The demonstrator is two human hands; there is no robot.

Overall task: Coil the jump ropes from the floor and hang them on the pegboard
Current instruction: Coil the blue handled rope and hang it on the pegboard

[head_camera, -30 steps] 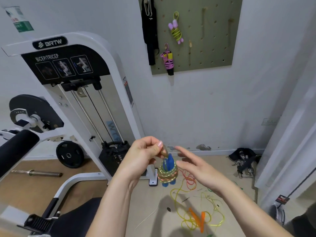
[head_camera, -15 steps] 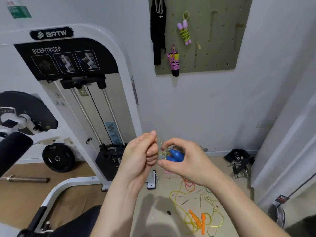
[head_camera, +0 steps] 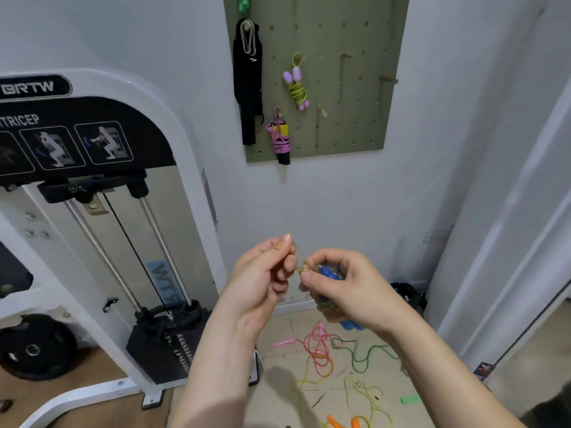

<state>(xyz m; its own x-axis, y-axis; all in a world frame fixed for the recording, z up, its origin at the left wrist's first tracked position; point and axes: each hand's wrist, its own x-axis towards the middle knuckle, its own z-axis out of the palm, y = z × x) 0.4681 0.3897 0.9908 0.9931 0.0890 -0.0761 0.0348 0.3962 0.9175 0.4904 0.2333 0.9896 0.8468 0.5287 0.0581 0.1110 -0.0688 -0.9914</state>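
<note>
My right hand [head_camera: 343, 288] grips a coiled jump rope with blue handles [head_camera: 329, 273] at chest height. My left hand [head_camera: 265, 273] pinches that rope's loose loop end [head_camera: 299, 254] just to the left of the bundle. Above on the wall hangs the green pegboard [head_camera: 346, 88]. On it hang a coiled green rope with lilac handles [head_camera: 297, 88], a coiled pink rope with yellow and black handles [head_camera: 280, 140] and a black strap [head_camera: 247, 81]. On the floor below lie loose ropes: a pink one [head_camera: 318, 347], a green one [head_camera: 361, 353] and a yellow one with orange handles [head_camera: 355, 423].
A white bicep/tricep machine [head_camera: 102, 211] with a black weight stack [head_camera: 160, 347] fills the left. A black weight plate [head_camera: 34, 347] leans at the far left. A white door frame [head_camera: 509, 242] runs down the right, with a dark bag [head_camera: 408, 295] at its foot.
My right hand closed round the blue-handled coil, which had hung from my left hand alone. Both hands rose a little, and the view shifted left and up towards the pegboard.
</note>
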